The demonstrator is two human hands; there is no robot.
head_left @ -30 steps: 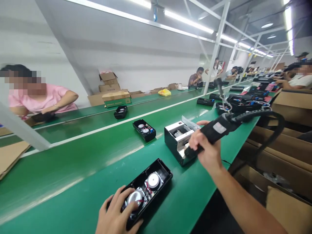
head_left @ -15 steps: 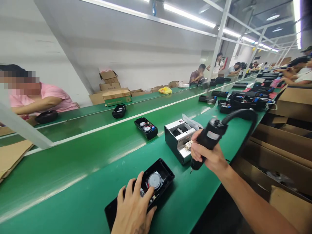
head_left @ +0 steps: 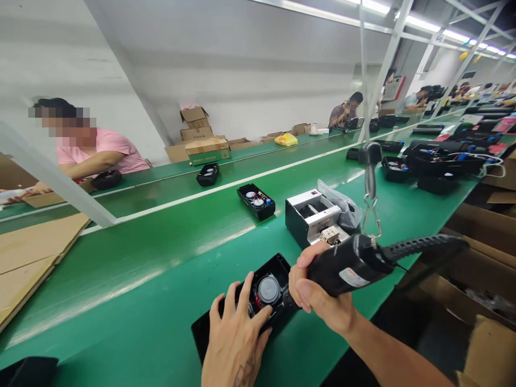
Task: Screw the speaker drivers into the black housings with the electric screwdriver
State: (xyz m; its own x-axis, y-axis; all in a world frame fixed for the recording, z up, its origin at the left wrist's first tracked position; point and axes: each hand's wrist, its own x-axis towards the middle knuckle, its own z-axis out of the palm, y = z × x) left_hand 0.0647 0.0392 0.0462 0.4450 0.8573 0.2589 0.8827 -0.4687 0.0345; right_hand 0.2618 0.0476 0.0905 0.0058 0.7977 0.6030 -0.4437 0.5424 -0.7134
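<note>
An open black speaker housing (head_left: 279, 266) lies at a slant on the green bench, a round silver speaker driver (head_left: 269, 290) showing inside. My left hand (head_left: 237, 333) grips it across the width, fingers spread over its lower part, which they largely hide. My right hand (head_left: 320, 295) is wrapped round a black electric screwdriver (head_left: 346, 266), tilted with its nose at the housing's right side; the bit is out of sight. A metal hook (head_left: 371, 215) on a hanging cord holds the screwdriver's back end. Just beyond stands a black and white screw feeder (head_left: 298, 220).
A second open housing (head_left: 257, 203) sits on the green belt, with another (head_left: 208, 174) farther back. Several black units (head_left: 439, 156) crowd the right. Cardboard boxes (head_left: 484, 258) line the bench's right edge. A person in pink (head_left: 108, 153) sits across, behind a slanted white post (head_left: 60, 177).
My right hand has brought the screwdriver left and tilted it, its nose now against the housing. My left hand keeps its hold. The view has turned left.
</note>
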